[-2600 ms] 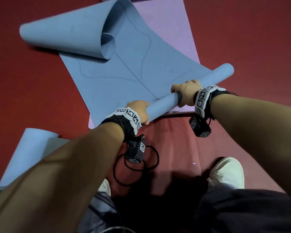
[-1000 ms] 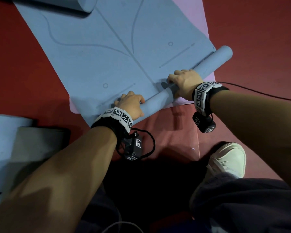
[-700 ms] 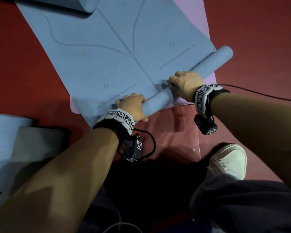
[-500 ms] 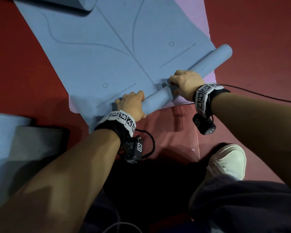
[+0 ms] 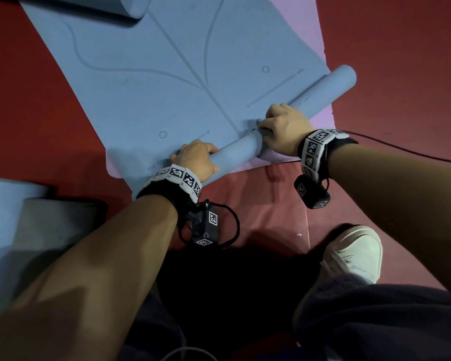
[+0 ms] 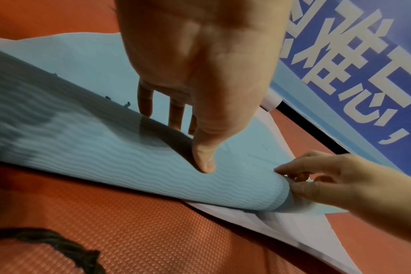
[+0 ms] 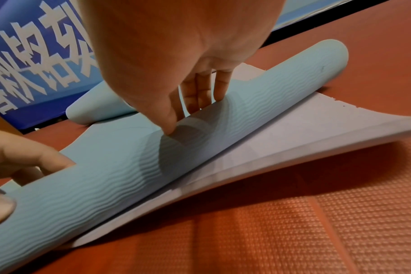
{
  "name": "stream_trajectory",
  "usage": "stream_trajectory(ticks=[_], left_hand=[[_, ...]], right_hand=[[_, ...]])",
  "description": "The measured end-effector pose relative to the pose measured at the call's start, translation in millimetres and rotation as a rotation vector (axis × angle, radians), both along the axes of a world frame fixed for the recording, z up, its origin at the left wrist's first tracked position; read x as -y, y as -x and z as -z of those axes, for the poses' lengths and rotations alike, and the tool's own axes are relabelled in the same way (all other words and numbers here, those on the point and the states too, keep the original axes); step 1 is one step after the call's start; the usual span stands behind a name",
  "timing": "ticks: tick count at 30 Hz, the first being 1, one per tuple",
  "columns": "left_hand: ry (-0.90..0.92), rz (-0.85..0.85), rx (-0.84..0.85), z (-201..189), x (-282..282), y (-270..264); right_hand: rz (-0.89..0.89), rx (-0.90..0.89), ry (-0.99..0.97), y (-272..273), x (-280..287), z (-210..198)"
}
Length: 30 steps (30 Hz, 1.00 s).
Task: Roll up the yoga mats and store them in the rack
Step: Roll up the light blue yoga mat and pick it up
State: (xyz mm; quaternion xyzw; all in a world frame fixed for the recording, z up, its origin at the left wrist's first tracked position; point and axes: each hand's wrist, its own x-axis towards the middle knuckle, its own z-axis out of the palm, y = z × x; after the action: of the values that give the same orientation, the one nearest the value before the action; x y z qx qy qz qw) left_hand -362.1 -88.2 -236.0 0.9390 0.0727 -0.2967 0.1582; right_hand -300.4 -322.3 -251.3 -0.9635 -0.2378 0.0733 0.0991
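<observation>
The head view looks steeply down from above the person's forearms onto the red floor [image 5: 401, 61], taking in both wrists and the whole blue yoga mat [image 5: 167, 87]. The left wrist view sits low and very near, looking along the left hand [image 6: 200, 64] across the mat's rolled end toward a blue banner [image 6: 364, 74]. The right wrist view faces likewise along the right hand [image 7: 176, 55]. All three share the roll [image 7: 106, 176].

We've got L hand [image 5: 197, 160] & R hand [image 5: 287, 132] curled over the rolled end of the blue mat [image 5: 167, 74] at frame centre, w/ a pink mat [image 5: 305, 27] under it, red floor [image 5: 401, 61] around & a white shoe [image 5: 354, 254] lower right.
</observation>
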Motion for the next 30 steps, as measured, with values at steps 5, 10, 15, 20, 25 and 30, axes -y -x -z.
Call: stream_trajectory(ticks=[5, 10, 15, 20, 25, 30], left_hand=[[0.034, -0.086, -0.004, 2, -4, -5], [0.078, -0.117, -0.037, 0, -8, -9], [0.026, -0.102, 0.002, -3, -9, -13], [-0.055, -0.009, -0.046, -13, -1, -10], [-0.039, -0.011, 0.071, -9, -6, -6], [-0.047, -0.019, 0.116, -8, -3, -8]], right_hand=[[0.000, -0.141, 0.020, 1, 1, -6], [0.022, -0.119, 0.056, -4, -8, -6], [0.021, -0.129, 0.032, -16, -12, -3], [0.055, -0.179, -0.014, -24, -16, -2], [0.045, -0.179, 0.012, -29, -19, -4], [0.073, -0.040, 0.083, -25, -22, -4]])
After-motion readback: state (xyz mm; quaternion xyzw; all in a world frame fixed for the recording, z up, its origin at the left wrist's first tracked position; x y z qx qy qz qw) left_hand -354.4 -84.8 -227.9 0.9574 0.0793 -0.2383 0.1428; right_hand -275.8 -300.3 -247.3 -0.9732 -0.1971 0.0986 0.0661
